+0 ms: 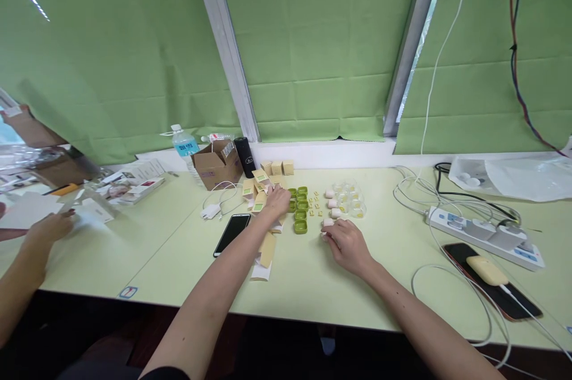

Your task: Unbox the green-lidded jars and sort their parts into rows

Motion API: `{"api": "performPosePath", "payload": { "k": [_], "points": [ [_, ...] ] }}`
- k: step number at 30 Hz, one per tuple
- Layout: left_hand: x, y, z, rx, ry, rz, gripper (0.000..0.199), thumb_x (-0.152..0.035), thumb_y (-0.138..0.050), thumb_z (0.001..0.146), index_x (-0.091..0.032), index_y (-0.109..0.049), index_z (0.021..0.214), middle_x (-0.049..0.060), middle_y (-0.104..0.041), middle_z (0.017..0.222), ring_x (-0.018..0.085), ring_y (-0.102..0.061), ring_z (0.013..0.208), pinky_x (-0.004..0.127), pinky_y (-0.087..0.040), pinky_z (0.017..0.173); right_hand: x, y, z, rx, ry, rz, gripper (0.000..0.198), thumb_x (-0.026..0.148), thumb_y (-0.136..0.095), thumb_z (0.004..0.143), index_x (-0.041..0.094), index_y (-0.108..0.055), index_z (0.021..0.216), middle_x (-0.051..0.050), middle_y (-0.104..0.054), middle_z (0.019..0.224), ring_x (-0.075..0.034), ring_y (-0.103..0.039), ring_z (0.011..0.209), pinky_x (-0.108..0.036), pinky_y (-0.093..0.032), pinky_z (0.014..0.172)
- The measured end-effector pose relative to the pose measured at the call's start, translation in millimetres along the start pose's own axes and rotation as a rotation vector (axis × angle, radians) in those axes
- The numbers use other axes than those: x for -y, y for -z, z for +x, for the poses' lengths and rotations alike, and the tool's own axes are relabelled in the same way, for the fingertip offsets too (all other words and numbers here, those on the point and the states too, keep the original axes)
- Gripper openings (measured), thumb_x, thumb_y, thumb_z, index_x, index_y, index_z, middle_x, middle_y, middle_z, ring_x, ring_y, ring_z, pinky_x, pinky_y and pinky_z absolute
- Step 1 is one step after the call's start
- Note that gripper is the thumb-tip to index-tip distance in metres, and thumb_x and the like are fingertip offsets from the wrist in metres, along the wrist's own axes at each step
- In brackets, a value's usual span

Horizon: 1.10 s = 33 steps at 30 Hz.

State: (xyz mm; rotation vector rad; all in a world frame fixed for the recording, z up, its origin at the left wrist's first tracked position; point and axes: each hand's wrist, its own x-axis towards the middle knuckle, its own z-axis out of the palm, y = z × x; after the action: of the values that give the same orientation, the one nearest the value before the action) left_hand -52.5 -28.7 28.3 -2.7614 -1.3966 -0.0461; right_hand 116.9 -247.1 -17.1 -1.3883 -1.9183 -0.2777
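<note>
My left hand (279, 200) is over small yellow boxes (260, 184), beside the green square containers (301, 226). Its fingers look curled, but the hand itself hides what they hold, if anything. In a pinch at the front of a short column, my right hand (349, 244) has its fingertips on a small pale pink cylinder (328, 223). Similar pink cylinders (332, 203) stand behind it. Tiny yellow pieces (315, 203) lie between the green containers and the pink column. Clear round plastic cups (353, 198) sit to the right.
Near my left forearm lie a black phone (232, 234) and an opened yellow box (267, 251). Behind stand a cardboard box (217, 165), a black bottle (244, 156) and a water bottle (185, 143). Cables and a power strip (485, 236) lie right. A co-worker's hand (52, 226) handles paper at left.
</note>
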Motion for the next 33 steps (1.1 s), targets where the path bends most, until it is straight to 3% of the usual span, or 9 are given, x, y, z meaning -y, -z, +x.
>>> {"api": "performPosePath", "payload": {
  "k": [4,10,15,21,26,33],
  "points": [
    [-0.2,-1.6,0.5,-0.013,0.004,-0.005,0.008,-0.012,-0.066,0.077,-0.016,-0.072,0.081,0.018,-0.072,0.092,0.037,-0.052,0.116,0.047,-0.033,0.097,-0.6,0.6,-0.1,0.016,-0.010,-0.005,0.018,0.012,-0.052,0.094,0.020,-0.068,0.098,-0.006,-0.072,0.080,-0.023,-0.057,0.079,-0.035,-0.038,0.072],
    [4.2,2.0,-5.6,0.014,-0.108,-0.062,0.039,-0.016,-0.071,0.067,-0.025,-0.075,0.104,0.010,-0.073,0.101,0.034,-0.052,0.117,0.043,-0.034,0.095,1.1,2.4,1.2,0.002,-0.003,-0.012,0.018,0.012,-0.052,0.093,0.020,-0.067,0.097,-0.006,-0.071,0.078,-0.022,-0.057,0.078,-0.035,-0.038,0.071],
    [8.6,-0.6,-5.2,0.001,-0.089,-0.074,0.026,-0.024,-0.074,0.071,-0.022,-0.074,0.097,0.014,-0.071,0.103,0.035,-0.050,0.117,0.045,-0.033,0.099,2.3,2.4,1.2,-0.006,0.004,-0.016,0.017,0.012,-0.053,0.093,0.021,-0.067,0.096,-0.005,-0.070,0.076,-0.022,-0.057,0.076,-0.034,-0.037,0.070],
    [6.4,-6.6,-0.9,-0.043,-0.036,-0.082,0.026,-0.035,-0.077,0.073,-0.020,-0.073,0.094,0.016,-0.069,0.101,0.038,-0.047,0.121,0.048,-0.031,0.103,1.8,1.8,0.8,0.000,0.008,-0.024,0.018,0.012,-0.052,0.094,0.021,-0.068,0.095,-0.006,-0.070,0.076,-0.023,-0.056,0.077,-0.035,-0.037,0.070],
    [5.5,-4.3,0.6,-0.062,-0.039,-0.053,0.021,-0.026,-0.074,0.073,-0.018,-0.073,0.092,0.017,-0.070,0.102,0.036,-0.049,0.118,0.046,-0.033,0.101,1.1,1.3,0.4,-0.008,0.022,-0.029,0.018,0.011,-0.052,0.093,0.021,-0.066,0.094,-0.005,-0.069,0.073,-0.023,-0.055,0.075,-0.034,-0.035,0.069],
    [17.6,17.1,11.9,-0.128,-0.020,-0.027,0.026,-0.019,-0.064,0.078,-0.013,-0.074,0.102,0.019,-0.069,0.107,0.038,-0.048,0.119,0.047,-0.035,0.098,4.3,3.8,3.1,-0.033,0.043,-0.028,0.019,0.010,-0.049,0.093,0.021,-0.064,0.094,-0.005,-0.068,0.072,-0.022,-0.053,0.072,-0.035,-0.034,0.067]
  ]
}}
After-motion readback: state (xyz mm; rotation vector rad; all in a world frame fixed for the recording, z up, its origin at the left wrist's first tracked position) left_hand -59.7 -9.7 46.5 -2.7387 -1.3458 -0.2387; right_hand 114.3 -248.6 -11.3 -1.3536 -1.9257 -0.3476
